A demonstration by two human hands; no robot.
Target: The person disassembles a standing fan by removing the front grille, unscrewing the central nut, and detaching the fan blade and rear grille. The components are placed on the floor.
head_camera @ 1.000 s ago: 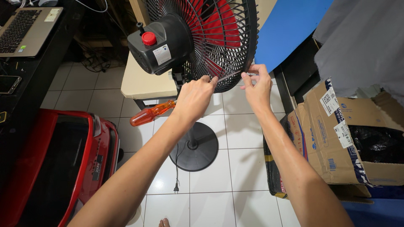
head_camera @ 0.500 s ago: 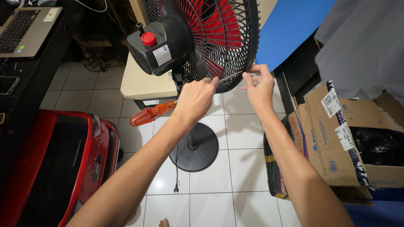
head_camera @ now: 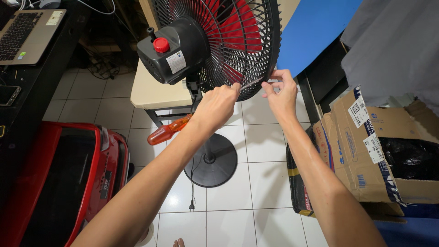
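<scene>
A black stand fan (head_camera: pixel 183 45) with red blades behind a wire grille (head_camera: pixel 247 50) stands on a round base (head_camera: pixel 211 160). My left hand (head_camera: pixel 216 106) grips a screwdriver with an orange handle (head_camera: pixel 167 131); its thin shaft points at the lower rim of the grille. My right hand (head_camera: pixel 279 93) pinches the grille's lower edge where the shaft's tip meets it. What the fingers hold there is too small to tell.
A red toy car (head_camera: pixel 64 178) sits on the tiled floor at the left. A cream-topped table (head_camera: pixel 157 89) stands behind the fan. An open cardboard box (head_camera: pixel 375 146) is on the right. A laptop (head_camera: pixel 27 32) and a phone (head_camera: pixel 9 93) lie on the dark desk at the left.
The screwdriver's handle has swung up and to the right as my left hand turned. The right hand stays on the grille's rim.
</scene>
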